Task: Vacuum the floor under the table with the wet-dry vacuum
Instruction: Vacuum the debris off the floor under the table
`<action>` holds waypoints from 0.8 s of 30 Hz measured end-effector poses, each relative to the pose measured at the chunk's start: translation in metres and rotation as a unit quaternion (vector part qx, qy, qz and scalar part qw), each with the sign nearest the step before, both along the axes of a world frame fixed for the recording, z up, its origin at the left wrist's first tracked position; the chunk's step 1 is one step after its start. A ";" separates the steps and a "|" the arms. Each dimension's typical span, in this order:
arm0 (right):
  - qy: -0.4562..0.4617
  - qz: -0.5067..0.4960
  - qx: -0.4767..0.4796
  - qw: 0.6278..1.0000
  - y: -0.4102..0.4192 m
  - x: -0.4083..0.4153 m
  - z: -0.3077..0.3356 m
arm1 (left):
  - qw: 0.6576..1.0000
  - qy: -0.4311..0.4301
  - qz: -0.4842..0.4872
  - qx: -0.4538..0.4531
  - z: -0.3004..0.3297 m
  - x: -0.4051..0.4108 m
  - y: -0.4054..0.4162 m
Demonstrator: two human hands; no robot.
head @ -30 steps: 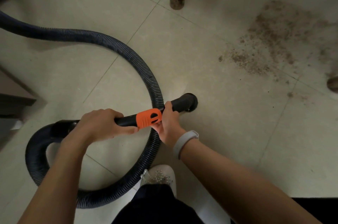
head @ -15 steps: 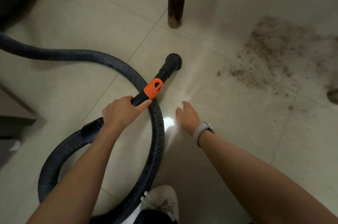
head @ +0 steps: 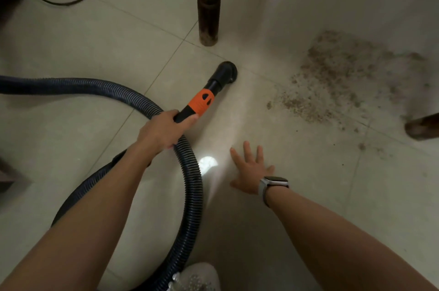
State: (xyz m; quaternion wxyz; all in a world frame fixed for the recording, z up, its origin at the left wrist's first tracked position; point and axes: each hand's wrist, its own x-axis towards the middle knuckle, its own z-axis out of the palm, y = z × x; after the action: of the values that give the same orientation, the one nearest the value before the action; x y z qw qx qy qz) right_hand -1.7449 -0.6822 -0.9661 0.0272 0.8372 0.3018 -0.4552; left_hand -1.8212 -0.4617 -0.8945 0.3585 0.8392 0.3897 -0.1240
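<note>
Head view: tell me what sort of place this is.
Probably a room in a home, down at floor level beside a table. Signs: glossy pale floor tiles, dark wooden table legs, and a patch of scattered dirt near the vacuum nozzle.

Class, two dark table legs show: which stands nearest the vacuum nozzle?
The upright table leg at top centre, just beyond the nozzle; the other leg sits far right.

Dim, greenish indoor light; corners fall off dark. Two hot glare spots on the glossy floor tiles [head: 308, 195], one near the top, one low centre, with a pale streak of sheen running between them. Wide-angle bending at edges; overall soft, slight motion blur.
</note>
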 end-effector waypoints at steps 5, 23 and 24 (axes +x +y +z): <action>0.030 -0.019 0.016 0.999 0.000 0.005 0.005 | 0.994 -0.009 -0.044 -0.097 -0.006 -0.016 -0.020; 0.295 -0.660 0.267 0.637 0.090 0.042 0.056 | 0.995 0.041 -0.086 0.013 0.003 -0.019 -0.055; 0.285 -0.660 0.252 0.648 0.089 0.045 0.058 | 0.993 0.043 -0.099 0.042 0.005 -0.019 -0.054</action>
State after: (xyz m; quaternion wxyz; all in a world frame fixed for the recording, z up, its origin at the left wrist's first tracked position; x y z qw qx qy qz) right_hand -1.7002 -0.5928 -0.9084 -0.5799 0.6187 -0.2341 -0.4755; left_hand -1.8404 -0.5153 -0.8895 0.2921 0.8816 0.3250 -0.1784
